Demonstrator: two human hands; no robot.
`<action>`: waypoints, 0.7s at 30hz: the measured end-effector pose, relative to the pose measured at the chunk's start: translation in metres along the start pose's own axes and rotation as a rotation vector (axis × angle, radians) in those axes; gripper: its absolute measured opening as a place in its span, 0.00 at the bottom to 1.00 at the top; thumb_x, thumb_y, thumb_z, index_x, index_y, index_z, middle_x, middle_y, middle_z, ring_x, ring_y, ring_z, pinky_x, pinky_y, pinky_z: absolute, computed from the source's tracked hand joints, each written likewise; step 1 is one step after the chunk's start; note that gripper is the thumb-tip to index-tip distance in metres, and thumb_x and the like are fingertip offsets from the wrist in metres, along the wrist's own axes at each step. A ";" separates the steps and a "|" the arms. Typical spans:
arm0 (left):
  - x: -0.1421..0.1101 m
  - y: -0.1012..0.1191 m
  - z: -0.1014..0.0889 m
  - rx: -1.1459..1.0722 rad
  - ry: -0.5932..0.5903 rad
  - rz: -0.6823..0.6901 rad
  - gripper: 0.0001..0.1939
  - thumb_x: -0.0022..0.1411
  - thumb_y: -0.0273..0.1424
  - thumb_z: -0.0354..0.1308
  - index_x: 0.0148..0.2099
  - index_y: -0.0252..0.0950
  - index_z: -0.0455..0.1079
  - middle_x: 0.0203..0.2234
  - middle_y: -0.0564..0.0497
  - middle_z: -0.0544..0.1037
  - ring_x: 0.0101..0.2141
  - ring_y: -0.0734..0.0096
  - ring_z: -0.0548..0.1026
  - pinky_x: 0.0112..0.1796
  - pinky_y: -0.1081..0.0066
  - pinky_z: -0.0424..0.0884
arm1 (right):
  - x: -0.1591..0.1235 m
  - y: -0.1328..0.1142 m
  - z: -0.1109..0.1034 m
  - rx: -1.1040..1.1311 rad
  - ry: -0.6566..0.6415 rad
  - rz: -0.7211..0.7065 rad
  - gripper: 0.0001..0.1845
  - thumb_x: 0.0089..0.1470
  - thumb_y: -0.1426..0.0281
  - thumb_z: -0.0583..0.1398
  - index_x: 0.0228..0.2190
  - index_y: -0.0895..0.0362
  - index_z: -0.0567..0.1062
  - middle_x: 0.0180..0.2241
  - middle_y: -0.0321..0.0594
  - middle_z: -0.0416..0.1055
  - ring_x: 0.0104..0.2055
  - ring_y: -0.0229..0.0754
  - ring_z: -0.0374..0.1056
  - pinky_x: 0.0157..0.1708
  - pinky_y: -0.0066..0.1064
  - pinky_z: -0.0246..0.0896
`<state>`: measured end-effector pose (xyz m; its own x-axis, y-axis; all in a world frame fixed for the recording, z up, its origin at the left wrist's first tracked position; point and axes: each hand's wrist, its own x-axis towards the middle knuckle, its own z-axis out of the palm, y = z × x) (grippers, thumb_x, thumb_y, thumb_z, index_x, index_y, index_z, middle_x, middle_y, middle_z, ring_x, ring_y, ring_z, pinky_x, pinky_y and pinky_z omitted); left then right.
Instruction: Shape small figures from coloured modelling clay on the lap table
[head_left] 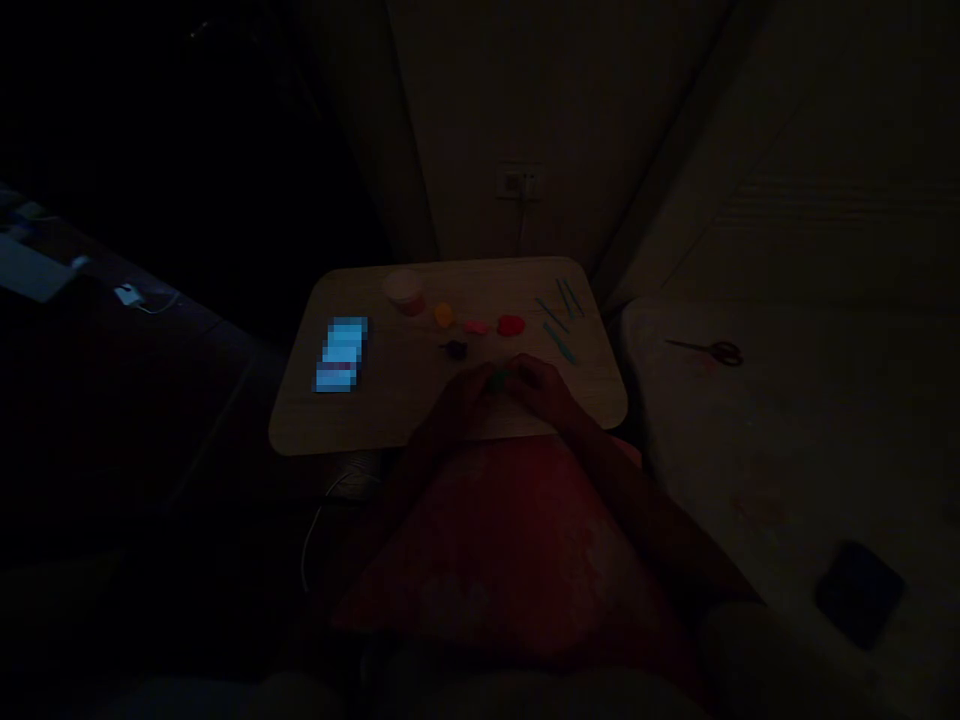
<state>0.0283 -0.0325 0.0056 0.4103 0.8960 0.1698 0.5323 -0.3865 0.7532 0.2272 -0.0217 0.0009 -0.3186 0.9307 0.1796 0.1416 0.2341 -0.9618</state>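
Nearest the camera, a red, pale-blotched cloth [517, 560] covers the lap. Beyond it, at the near edge of a wood-topped table [390, 405], the left hand [471, 392] has its fingertips closed on a small green lump [498, 379]; the right hand [541, 386] curls in just beside it, though I cannot tell whether it pinches the lump too. Toward the far edge stands a round tub [405, 292], pale above and reddish lower down (too dim to tell what, if anything, is inside). Near it lie an orange lump [444, 315] and a dark lump [454, 349], then pink [475, 327] and red [511, 325] lumps, with slim teal tools [559, 343] farther right. A lit phone [341, 355] lies left.
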 end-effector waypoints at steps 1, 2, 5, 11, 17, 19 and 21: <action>0.000 0.002 -0.001 -0.029 0.006 -0.002 0.13 0.65 0.30 0.52 0.50 0.36 0.71 0.41 0.46 0.80 0.40 0.61 0.75 0.47 0.60 0.73 | 0.000 -0.001 0.000 -0.014 -0.015 -0.004 0.20 0.58 0.50 0.64 0.35 0.54 0.72 0.29 0.34 0.67 0.30 0.38 0.60 0.31 0.31 0.55; 0.001 0.003 -0.002 -0.061 0.017 -0.006 0.12 0.66 0.30 0.52 0.50 0.36 0.70 0.41 0.46 0.79 0.40 0.62 0.75 0.47 0.62 0.73 | -0.001 -0.002 0.000 -0.030 -0.032 -0.007 0.19 0.59 0.50 0.63 0.36 0.54 0.72 0.29 0.34 0.67 0.30 0.38 0.60 0.31 0.31 0.55; 0.003 0.005 -0.004 -0.133 0.059 -0.024 0.09 0.68 0.31 0.52 0.49 0.37 0.69 0.40 0.48 0.79 0.40 0.64 0.75 0.46 0.65 0.72 | -0.001 -0.005 -0.001 -0.083 -0.071 -0.023 0.19 0.62 0.51 0.61 0.37 0.54 0.71 0.29 0.34 0.67 0.30 0.39 0.60 0.31 0.31 0.54; 0.004 0.004 -0.006 -0.182 0.091 -0.025 0.08 0.70 0.32 0.52 0.49 0.37 0.67 0.41 0.48 0.77 0.42 0.64 0.74 0.48 0.64 0.71 | 0.000 -0.008 -0.001 -0.177 -0.152 -0.056 0.19 0.67 0.52 0.56 0.34 0.54 0.72 0.30 0.37 0.72 0.31 0.40 0.65 0.34 0.32 0.57; 0.002 0.003 -0.004 -0.218 0.060 -0.008 0.09 0.70 0.33 0.53 0.51 0.37 0.66 0.43 0.47 0.78 0.43 0.63 0.75 0.47 0.64 0.71 | 0.000 -0.009 -0.002 -0.107 -0.165 -0.067 0.21 0.64 0.53 0.59 0.30 0.56 0.75 0.26 0.35 0.69 0.29 0.38 0.61 0.31 0.30 0.55; 0.002 0.003 -0.004 -0.201 0.050 0.001 0.09 0.70 0.34 0.54 0.50 0.37 0.67 0.41 0.48 0.78 0.42 0.64 0.75 0.46 0.65 0.70 | 0.000 -0.010 -0.002 -0.087 -0.154 -0.066 0.21 0.63 0.53 0.60 0.27 0.56 0.73 0.24 0.34 0.66 0.27 0.37 0.59 0.29 0.29 0.54; 0.001 0.003 -0.004 -0.179 0.042 0.005 0.09 0.70 0.36 0.54 0.49 0.37 0.68 0.38 0.50 0.77 0.39 0.65 0.74 0.43 0.66 0.70 | -0.001 -0.010 -0.002 -0.069 -0.151 -0.053 0.22 0.62 0.53 0.60 0.25 0.56 0.72 0.23 0.33 0.64 0.26 0.36 0.57 0.28 0.29 0.52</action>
<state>0.0278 -0.0318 0.0106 0.3795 0.9039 0.1974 0.3886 -0.3494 0.8526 0.2283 -0.0242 0.0106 -0.4636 0.8651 0.1915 0.1829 0.3049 -0.9346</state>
